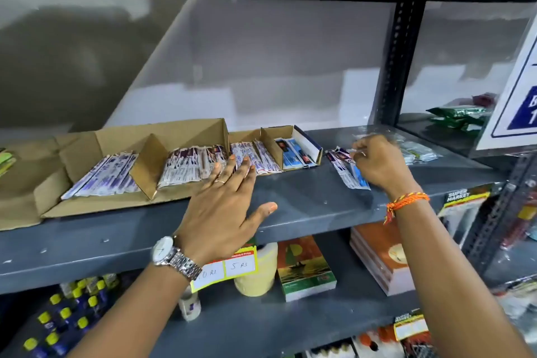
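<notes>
My left hand [223, 201], with a ring and a wristwatch, reaches over the grey shelf [305, 198] with straight spread fingers. Its fingertips touch the packets [261, 157] in a small cardboard tray. My right hand [377, 163], an orange thread on its wrist, grips a loose bundle of long thin packets [345, 171] lying on the shelf at the right. A large divided cardboard tray [122, 192] holds two more rows of such packets [107, 174]. A small box of blue packets [293, 154] stands between my hands.
A perforated dark upright post [398, 61] rises behind my right hand, with green packets [456, 116] and a white-blue sign [520, 90] beyond it. Clear sachets [418, 151] lie near the post. Below are price labels [229, 267], notebooks [305, 267], a tape roll and small bottles [64, 320].
</notes>
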Available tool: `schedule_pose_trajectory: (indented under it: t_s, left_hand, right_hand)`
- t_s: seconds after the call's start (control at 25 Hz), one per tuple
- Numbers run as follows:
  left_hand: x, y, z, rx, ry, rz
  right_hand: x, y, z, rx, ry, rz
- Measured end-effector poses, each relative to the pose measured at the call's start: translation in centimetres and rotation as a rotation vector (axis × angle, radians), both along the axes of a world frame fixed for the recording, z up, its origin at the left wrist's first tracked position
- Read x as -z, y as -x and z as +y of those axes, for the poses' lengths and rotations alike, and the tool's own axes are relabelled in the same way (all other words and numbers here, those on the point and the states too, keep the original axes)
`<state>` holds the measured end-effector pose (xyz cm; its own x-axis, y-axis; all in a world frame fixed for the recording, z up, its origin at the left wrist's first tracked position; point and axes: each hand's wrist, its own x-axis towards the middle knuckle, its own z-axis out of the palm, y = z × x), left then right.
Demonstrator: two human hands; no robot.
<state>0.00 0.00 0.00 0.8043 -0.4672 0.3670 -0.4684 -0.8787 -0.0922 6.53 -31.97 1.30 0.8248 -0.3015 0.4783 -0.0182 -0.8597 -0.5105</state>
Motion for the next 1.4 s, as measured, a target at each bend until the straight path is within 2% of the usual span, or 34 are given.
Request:
schedule_pose_trajectory:
  t_s: [0.12,0.28,0.44,0.64,0.8,0.84,0.92,1.0,1.08,1.2,1.4]
  left_hand:
    - [0.8,0.1,0.3,0.069,-0.057,0.021]
    - [1.3,0.0,0.6,0.109,-0.08,0.05]
    - [1.2,0.1,0.7,0.113,-0.102,0.065]
    - [1.2,0.1,0.6,0.118,-0.089,0.067]
    - [1.3,0.1,0.7,0.115,-0.093,0.066]
    - [1.3,0.1,0.6,0.111,-0.092,0.065]
    - [1.3,0.3,0.7,0.108,-0.087,0.067]
    - [1.2,0.4,1.1,0.105,-0.086,0.077]
    - [1.1,0.7,1.7,0.102,-0.085,0.08]
    - [1.2,1.2,3.0,0.103,-0.046,0.052]
    - [1.1,2.0,6.0,0.032,-0.023,0.058]
  right_hand:
    - [1.0,-0.5,-0.9,0.095,0.082,0.091]
    - [0.9,-1.0,-0.7,0.144,0.155,0.118]
    - [0.3,-1.7,-1.0,0.16,0.122,0.156]
    - [0.2,-1.3,-0.4,0.189,0.05,0.056]
    - [-1.5,1.4,1.0,0.226,-0.112,-0.158]
    - [-1.9,2.1,1.6,0.203,-0.209,-0.21]
    - [-2.6,3.5,3.4,0.009,-0.489,-0.268]
    - [-2.9,4.4,5.5,-0.247,-0.742,-0.267]
    - [-3.1,4.8,7.6,-0.4,-0.895,-0.222]
    - [-3.3,4.9,10.5,-0.525,-0.978,-0.151]
    - [-4.0,4.9,15.9,-0.68,-0.985,-0.051]
